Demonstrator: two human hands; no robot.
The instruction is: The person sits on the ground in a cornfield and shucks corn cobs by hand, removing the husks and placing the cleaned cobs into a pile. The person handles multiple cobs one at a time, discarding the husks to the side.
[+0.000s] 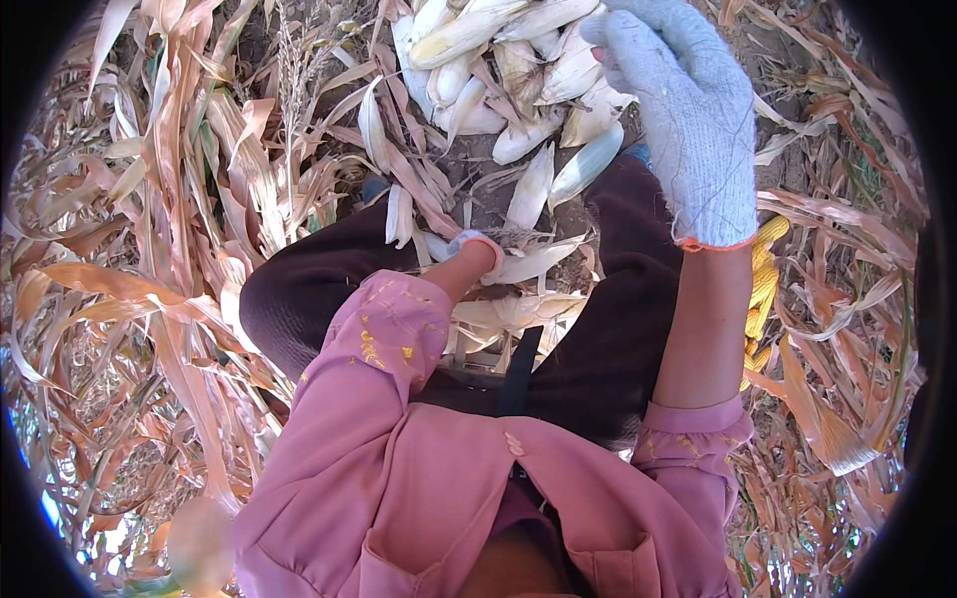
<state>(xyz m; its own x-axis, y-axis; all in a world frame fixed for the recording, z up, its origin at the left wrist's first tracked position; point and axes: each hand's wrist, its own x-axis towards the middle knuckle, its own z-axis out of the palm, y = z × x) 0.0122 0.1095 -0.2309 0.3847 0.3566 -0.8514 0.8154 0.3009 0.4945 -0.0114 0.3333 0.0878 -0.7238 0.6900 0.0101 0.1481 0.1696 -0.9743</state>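
My left hand [469, 243], in a whitish glove, is low between the knees beside dry corn husks [542, 261]; its fingers are mostly hidden behind the wrist. My right hand [688, 105], in a whitish knit glove with an orange cuff, is raised at the upper right with its fingers bent. Its fingertips lie near the top edge, and what they may hold cannot be told. Beyond the knees lies a heap of corn ears in pale husks [463, 82]. One husked ear [587, 166] rests close to the right knee.
Yellow bare corn ears [764, 276] lie to the right, partly behind my right forearm. Dry corn stalks and leaves [187, 149] crowd the left side. More dry leaves [830, 411] spread on the right. My bent legs [321, 276] frame the ground.
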